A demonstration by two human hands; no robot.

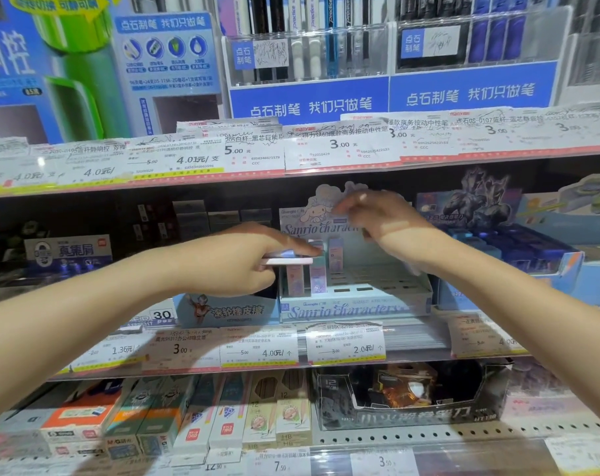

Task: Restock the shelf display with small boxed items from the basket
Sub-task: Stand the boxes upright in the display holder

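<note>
A pale blue display tray (357,305) with cartoon lettering stands on the middle shelf. Several small pastel boxes (317,274) stand upright in its left slots; the slots to the right are empty. My left hand (237,259) grips a few flat small boxes (288,260) sideways, right above the standing ones. My right hand (381,218) hovers over the back of the tray by the backing card (321,209), fingers blurred and loosely bent, with nothing visible in them. The basket is out of view.
A blue eraser box (228,309) sits left of the tray and a dark blue display (518,245) to its right. Price tags line the shelf edges. Pen racks (309,56) fill the shelf above; pencil boxes (202,417) and a sharpener box (412,400) lie below.
</note>
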